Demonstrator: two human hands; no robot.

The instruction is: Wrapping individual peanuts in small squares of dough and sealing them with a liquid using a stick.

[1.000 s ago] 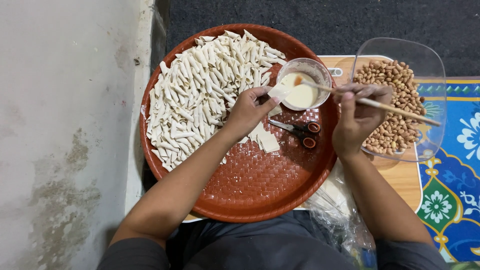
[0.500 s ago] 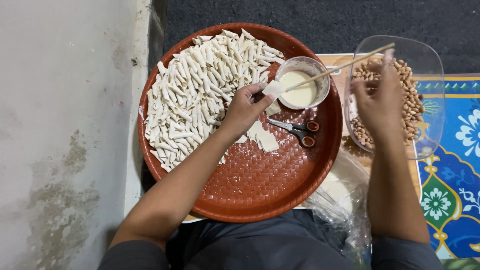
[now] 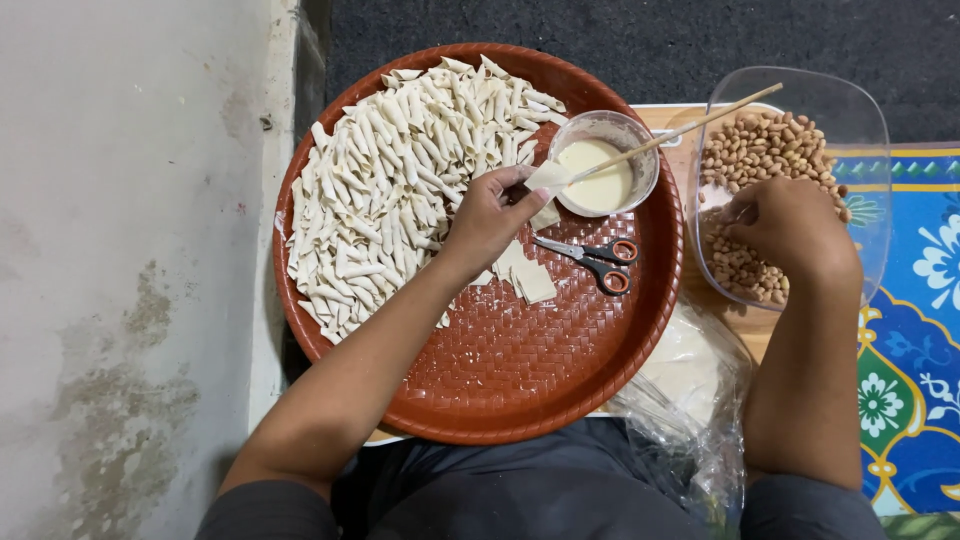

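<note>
A small pale square dough wrapper (image 3: 549, 177) is pinched in the left hand (image 3: 487, 220) over the round red woven tray (image 3: 520, 370), beside the cream-filled bowl (image 3: 604, 163). The right hand (image 3: 790, 228) is dipped among the brown peanuts (image 3: 765, 150) in the clear plastic tub (image 3: 860, 120); its grip seems closed, though its contents cannot be told.

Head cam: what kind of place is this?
Probably a home floor used for handmade snack prep. A round brown tray of rolled dough pieces sits low by a rough wall, next to a patterned mat and a tub of peanuts.

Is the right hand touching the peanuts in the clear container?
Touching. The head view shows the right hand inside the clear container, its fingers pressed into the peanuts.
</note>
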